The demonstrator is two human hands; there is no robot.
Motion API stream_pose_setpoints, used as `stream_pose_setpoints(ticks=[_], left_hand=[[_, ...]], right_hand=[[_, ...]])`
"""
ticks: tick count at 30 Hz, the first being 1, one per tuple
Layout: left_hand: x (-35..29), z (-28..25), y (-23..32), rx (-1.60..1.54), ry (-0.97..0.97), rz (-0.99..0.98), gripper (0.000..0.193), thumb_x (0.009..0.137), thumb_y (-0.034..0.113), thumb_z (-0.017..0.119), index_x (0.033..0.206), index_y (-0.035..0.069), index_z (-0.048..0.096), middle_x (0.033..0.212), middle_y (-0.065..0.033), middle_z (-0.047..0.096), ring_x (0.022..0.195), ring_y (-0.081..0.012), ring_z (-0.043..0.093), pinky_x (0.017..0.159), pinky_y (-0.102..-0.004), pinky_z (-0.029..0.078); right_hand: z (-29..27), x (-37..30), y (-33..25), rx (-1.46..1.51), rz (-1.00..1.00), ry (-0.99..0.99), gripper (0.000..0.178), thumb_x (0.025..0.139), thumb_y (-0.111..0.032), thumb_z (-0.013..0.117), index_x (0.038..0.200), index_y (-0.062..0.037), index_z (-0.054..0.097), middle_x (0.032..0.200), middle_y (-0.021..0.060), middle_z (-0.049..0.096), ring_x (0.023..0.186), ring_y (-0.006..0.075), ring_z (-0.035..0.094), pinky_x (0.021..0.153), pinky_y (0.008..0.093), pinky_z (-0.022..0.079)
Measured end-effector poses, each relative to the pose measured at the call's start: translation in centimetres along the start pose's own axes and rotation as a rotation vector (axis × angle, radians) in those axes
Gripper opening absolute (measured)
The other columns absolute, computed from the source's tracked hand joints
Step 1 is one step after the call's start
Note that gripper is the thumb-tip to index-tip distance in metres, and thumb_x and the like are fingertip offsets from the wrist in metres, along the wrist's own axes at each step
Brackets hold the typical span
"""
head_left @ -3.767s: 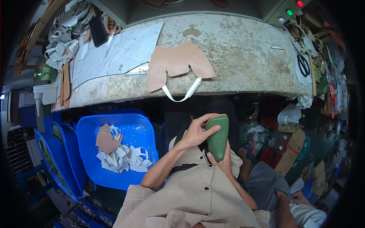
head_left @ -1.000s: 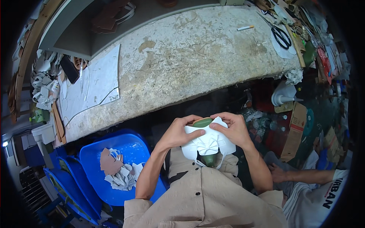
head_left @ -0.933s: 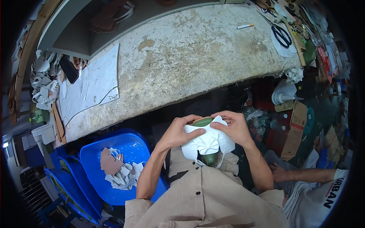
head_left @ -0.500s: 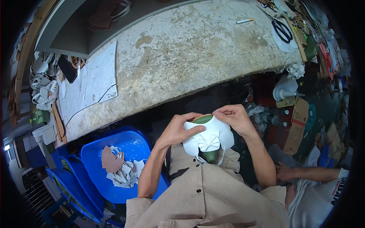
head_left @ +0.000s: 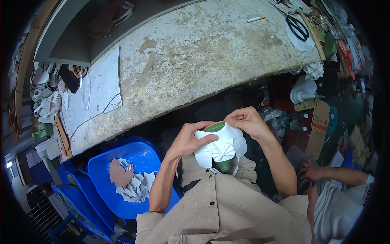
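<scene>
Over my lap I have a white shoe upper (head_left: pixel 217 142) with a bow on its front, draped over a green shoe last (head_left: pixel 224 166). A tan sole edge shows along the last's far end. My left hand (head_left: pixel 191 138) is closed around the left side, its thumb pressed on the white material. At the upper right edge, the fingers of my right hand (head_left: pixel 245 122) pinch the rim of the upper. Whatever lies between those fingertips is too small to make out.
A worn workbench (head_left: pixel 174 69) spans the far side, holding black scissors (head_left: pixel 297 28), a cigarette (head_left: pixel 256 19) and a phone (head_left: pixel 69 79). A blue bin (head_left: pixel 142 156) with white and brown cut pieces stands at left. Another person's hand (head_left: pixel 310 171) is close on the right.
My view has shifted slightly. Both hands keep their hold, with my right hand moved a little at the upper's rim. The other person's hand on the right has risen slightly.
</scene>
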State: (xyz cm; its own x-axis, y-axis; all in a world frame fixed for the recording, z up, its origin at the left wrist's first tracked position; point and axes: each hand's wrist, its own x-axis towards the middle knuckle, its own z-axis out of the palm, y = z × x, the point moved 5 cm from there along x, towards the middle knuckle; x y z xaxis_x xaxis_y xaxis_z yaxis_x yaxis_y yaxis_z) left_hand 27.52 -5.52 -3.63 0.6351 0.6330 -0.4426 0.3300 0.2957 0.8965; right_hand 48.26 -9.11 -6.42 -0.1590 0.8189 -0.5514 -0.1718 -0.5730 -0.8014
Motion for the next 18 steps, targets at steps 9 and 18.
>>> stream_pose_setpoints(ticks=[9,18], left_hand=[[0.0,0.2,-0.6,-0.035,0.002,0.001,0.046,0.083,0.013,0.084,0.124,-0.003,0.070,0.105,-0.0094,0.076,0.093,-0.0108,0.067,0.083,-0.0264,0.055],[0.0,0.4,-1.2,-0.064,0.010,0.034,0.044,0.084,0.017,0.083,0.123,-0.001,0.071,0.103,-0.0134,0.078,0.090,-0.0136,0.071,0.081,-0.0288,0.056]], right_hand=[[0.0,0.3,0.0,-0.021,0.052,-0.022,0.011,0.092,-0.006,0.075,0.098,0.0035,0.076,0.086,0.0093,0.075,0.075,0.0093,0.068,0.066,0.0227,0.054],[-0.3,1.0,0.6,-0.003,0.101,-0.090,0.016,0.089,-0.009,0.079,0.099,0.0035,0.076,0.087,0.0116,0.076,0.077,0.0118,0.070,0.067,0.0244,0.055]])
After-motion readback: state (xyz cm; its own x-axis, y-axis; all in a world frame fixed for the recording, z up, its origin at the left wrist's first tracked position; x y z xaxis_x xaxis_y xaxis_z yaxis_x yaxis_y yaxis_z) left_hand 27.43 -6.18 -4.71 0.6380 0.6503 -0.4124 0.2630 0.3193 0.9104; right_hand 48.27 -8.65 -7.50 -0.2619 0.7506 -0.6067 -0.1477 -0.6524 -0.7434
